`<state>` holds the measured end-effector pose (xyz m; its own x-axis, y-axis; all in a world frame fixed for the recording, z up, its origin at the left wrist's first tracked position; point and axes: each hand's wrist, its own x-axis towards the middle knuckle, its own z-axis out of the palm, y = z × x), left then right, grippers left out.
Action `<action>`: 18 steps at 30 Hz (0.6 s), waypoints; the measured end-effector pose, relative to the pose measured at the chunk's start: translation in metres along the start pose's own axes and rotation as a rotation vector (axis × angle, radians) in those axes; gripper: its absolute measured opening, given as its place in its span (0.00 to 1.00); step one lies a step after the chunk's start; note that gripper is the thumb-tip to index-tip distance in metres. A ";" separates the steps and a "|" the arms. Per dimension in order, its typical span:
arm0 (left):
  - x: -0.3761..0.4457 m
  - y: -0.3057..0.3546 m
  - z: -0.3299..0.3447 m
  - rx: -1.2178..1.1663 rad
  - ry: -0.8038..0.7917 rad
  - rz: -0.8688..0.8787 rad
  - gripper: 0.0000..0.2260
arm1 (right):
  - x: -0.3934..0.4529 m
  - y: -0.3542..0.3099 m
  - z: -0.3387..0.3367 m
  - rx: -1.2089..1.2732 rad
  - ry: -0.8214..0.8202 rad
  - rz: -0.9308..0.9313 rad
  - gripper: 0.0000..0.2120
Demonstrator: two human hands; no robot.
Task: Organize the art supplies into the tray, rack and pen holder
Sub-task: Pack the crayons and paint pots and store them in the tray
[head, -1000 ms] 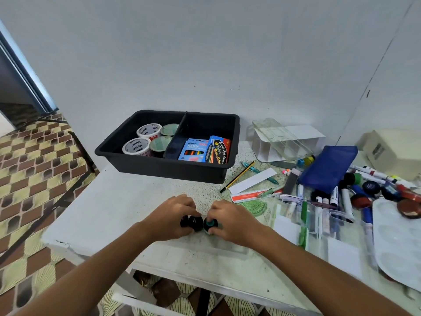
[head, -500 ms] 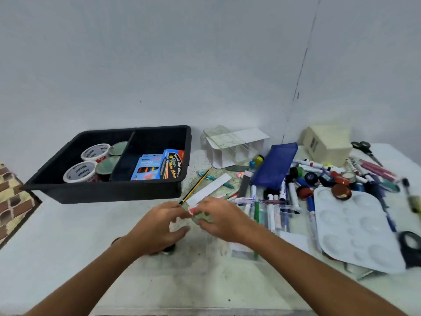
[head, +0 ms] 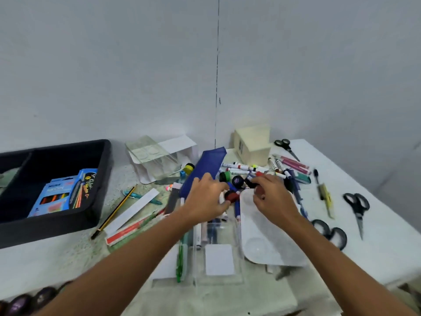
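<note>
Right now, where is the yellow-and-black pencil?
In the head view, the pencil lies diagonally on the table left of centre, between the black tray and a white paper strip.

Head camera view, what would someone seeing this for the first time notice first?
Most likely the two hands meeting mid-table over a heap of small paint pots and markers: the left hand touches a red-lidded pot, the right hand curls over the white palette. Next, the black tray at the left holding colourful boxes, and black scissors at the far right.
</note>
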<state>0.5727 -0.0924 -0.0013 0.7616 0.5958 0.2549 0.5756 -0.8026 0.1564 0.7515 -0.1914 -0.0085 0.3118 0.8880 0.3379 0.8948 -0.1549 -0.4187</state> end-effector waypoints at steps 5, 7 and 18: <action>0.033 0.011 0.032 0.166 -0.143 -0.043 0.17 | -0.001 0.033 -0.002 -0.067 -0.079 0.025 0.24; 0.036 0.011 0.040 0.190 -0.160 -0.045 0.16 | -0.001 0.036 0.000 -0.039 -0.086 0.033 0.24; 0.031 0.005 0.010 -0.462 -0.058 -0.093 0.20 | 0.007 0.029 -0.001 0.151 0.025 -0.027 0.14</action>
<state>0.6019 -0.0773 -0.0023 0.7361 0.6557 0.1679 0.4596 -0.6663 0.5873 0.7796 -0.1902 -0.0172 0.2980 0.8794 0.3712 0.8455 -0.0626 -0.5304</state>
